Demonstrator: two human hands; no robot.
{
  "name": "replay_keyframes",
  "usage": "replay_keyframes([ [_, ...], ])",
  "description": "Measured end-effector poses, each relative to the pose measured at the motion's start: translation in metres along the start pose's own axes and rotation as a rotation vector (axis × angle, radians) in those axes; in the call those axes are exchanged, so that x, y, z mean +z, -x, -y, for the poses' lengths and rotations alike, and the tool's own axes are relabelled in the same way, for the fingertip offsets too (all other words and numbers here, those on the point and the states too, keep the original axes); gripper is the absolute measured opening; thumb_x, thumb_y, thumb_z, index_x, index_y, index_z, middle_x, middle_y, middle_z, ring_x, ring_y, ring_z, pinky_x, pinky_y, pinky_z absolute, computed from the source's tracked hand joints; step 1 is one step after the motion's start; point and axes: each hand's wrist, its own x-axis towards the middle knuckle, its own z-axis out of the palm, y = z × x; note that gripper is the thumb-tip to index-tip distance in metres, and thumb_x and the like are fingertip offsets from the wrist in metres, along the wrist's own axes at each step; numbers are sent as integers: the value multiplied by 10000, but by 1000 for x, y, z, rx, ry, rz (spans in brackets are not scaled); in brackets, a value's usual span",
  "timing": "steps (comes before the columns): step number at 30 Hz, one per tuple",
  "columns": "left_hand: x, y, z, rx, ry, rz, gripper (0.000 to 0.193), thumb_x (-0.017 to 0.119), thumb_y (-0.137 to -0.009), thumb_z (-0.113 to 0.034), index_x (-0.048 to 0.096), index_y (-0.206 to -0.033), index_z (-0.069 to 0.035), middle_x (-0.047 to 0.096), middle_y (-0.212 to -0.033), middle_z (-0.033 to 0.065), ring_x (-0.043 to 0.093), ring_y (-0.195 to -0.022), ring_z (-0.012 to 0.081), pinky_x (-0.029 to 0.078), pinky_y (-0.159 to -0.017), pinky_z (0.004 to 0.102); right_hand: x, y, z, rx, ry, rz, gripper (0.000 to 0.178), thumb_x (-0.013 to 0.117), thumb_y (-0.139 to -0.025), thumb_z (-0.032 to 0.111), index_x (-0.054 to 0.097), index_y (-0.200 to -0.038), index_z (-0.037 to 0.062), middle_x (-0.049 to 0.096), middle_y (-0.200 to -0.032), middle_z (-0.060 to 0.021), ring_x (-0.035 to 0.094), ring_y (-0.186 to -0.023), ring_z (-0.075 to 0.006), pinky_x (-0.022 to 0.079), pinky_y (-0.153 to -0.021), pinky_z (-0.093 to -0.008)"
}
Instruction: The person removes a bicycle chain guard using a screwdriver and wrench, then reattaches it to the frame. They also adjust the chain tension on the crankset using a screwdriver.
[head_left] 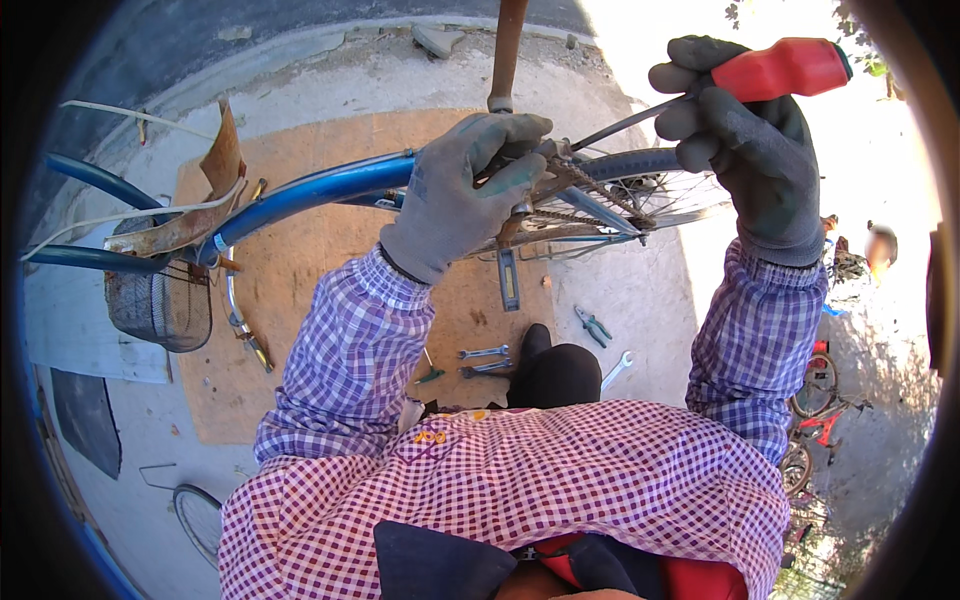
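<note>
A blue bicycle (330, 182) stretches across the view, its rear wheel (650, 162) to the right and its wire basket (185, 310) at the left. Around the greasy crank area of the bicycle, my gloved left hand (455, 190) is closed, fingers curled over the top; what lies under them is partly hidden. In my gloved right hand (765, 150) is a screwdriver (780, 70) with a red handle, held up at the right. Its long dark shaft slants down left, its tip near the chain (605, 190) and crank. A pedal (509, 280) hangs below my left hand.
A brown board (270, 380) lies under the bicycle. Pliers (593, 326), a wrench (617, 370), and another wrench (484, 352) are on the floor near my knee (553, 378). A rusty curved metal piece (222, 160) sits by the fork. Small bicycles (818, 385) stand far right.
</note>
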Motion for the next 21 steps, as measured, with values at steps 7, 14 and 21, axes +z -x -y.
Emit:
replay_keyframes([
  [7, 1, 1, -6, -66, -17, 19, 334, 690, -996, -77, 659, -1325, -30, 728, -1161, 110, 718, -982, 137, 622, -829, 267, 4, 5, 9, -10, 164, -6, 361, 739, -943, 198, 687, -1238, -3, 760, -1113, -163, 732, -750, -137, 538, -521, -219],
  [14, 0, -1, -7, -62, -41, 9, 310, 698, -991, -112, 676, -1291, -38, 724, -1127, 117, 736, -945, 165, 630, -821, 277, 12, 7, 3, 14, 346, -292, 278, 805, -902, 257, 760, -1058, 32, 738, -836, -67, 606, -609, -57, 391, -480, -206],
  [21, 3, -2, -10, -27, -55, -6, 301, 692, -994, -110, 678, -1286, -38, 726, -1134, 123, 742, -959, 181, 634, -831, 289, 14, 1, -4, -100, 513, -379, 332, 798, -916, 339, 769, -1073, 47, 718, -809, -43, 521, -558, -39, 362, -492, -234],
])
